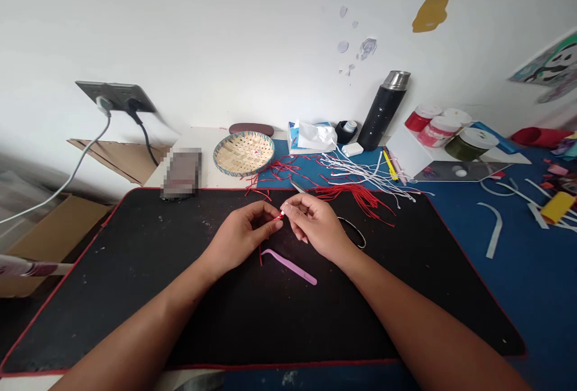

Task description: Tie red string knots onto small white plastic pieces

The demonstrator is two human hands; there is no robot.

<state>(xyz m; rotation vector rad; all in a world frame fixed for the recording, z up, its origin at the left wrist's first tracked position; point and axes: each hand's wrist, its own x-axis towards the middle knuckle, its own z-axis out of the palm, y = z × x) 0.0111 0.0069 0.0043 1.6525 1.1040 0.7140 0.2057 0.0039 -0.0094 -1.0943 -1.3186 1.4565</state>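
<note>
We see the left hand (243, 233) and the right hand (317, 223) meeting fingertip to fingertip over the middle of the black mat (135, 295) on the table (532, 271). The left fingers (265, 227) are curled in, with thumb and forefinger pressed on a short red cord (280, 215). The right fingers (293, 209) pinch the same cord from the other side, and the rest of them fold under the palm. A small pale tip shows where the two pinches meet, perhaps a bead or a cap, but it is too small for us to tell. Most of the cord is hidden between the fingertips. Just below the hands a purple tool (288, 266) lies on the mat, touching neither hand. A thin dark loop (356, 235) is partly hidden behind the right wrist. Beyond the hands lie a bundle of red cords (360, 194), a spread of white cords (360, 170) and a woven basket (243, 154). A dark flat thing (181, 173) beside the basket is blurred out. The labels on the lidded jars (435, 128) and the tissue pack (311, 137) are too small for us to read. Both forearms are cut off by the lower edge.
</note>
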